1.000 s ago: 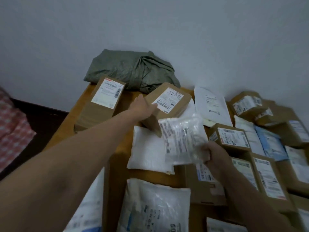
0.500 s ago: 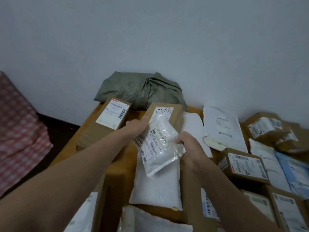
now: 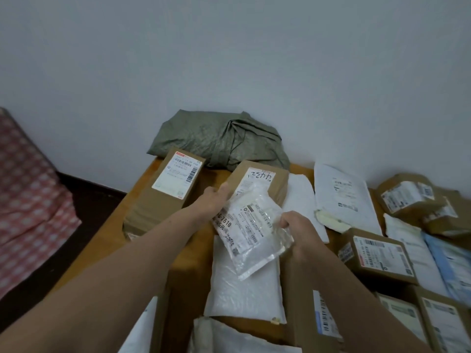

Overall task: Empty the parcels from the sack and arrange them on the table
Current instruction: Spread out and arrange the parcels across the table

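Note:
A clear plastic parcel (image 3: 251,233) with a printed label hangs tilted over the table's middle. My right hand (image 3: 297,228) grips its right edge. My left hand (image 3: 216,200) touches its upper left corner and rests against a brown box (image 3: 265,179) marked with handwritten digits. The crumpled green sack (image 3: 219,138) lies at the back of the wooden table (image 3: 114,225) against the wall. A white padded mailer (image 3: 244,289) lies flat right under the clear parcel.
A long brown box (image 3: 165,189) lies at the back left near the table's left edge. White mailers (image 3: 341,197) and several brown boxes (image 3: 379,253) fill the right side. More parcels lie at the front. A red checked cloth (image 3: 28,194) is off to the left.
My right hand carried the clear parcel left and back, from over the right boxes to the brown box with digits. My left hand set that box down flat and now meets the parcel.

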